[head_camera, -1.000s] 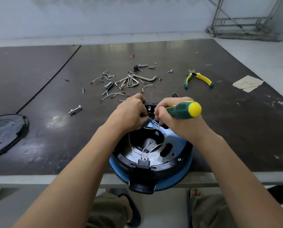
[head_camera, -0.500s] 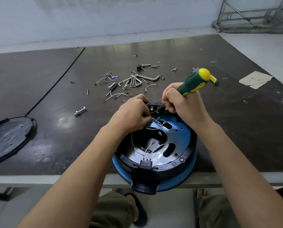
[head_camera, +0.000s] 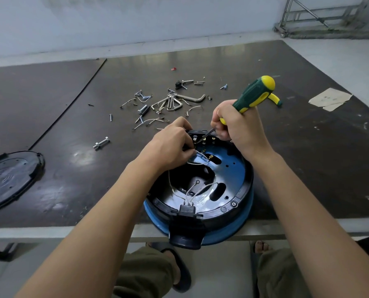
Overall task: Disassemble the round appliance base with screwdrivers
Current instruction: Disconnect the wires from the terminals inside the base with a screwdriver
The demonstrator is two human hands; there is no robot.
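The right hand is closed in a full grip around the screwdriver. Its ribbed green-and-yellow handle tilts up and away, and the thin metal shaft angles down to the black terminal block at the far rim of the round appliance base. The left hand has its fingers curled, pinching a white wire just beside that block; it hides the far-left part of the rim.

The base sits at the near edge of the table and overhangs it slightly. It has a blue outer shell, a black plastic ring and a glossy blue inner plate with slots. Further white leads run to a black connector at the near side.

Beyond the hands, on the dark glossy tabletop, lie:
- hex keys among scattered screws and wire clips;
- a bolt, apart to the left;
- pliers, mostly hidden behind the screwdriver handle;
- a round black cover at the left edge;
- a torn paper scrap at the right.
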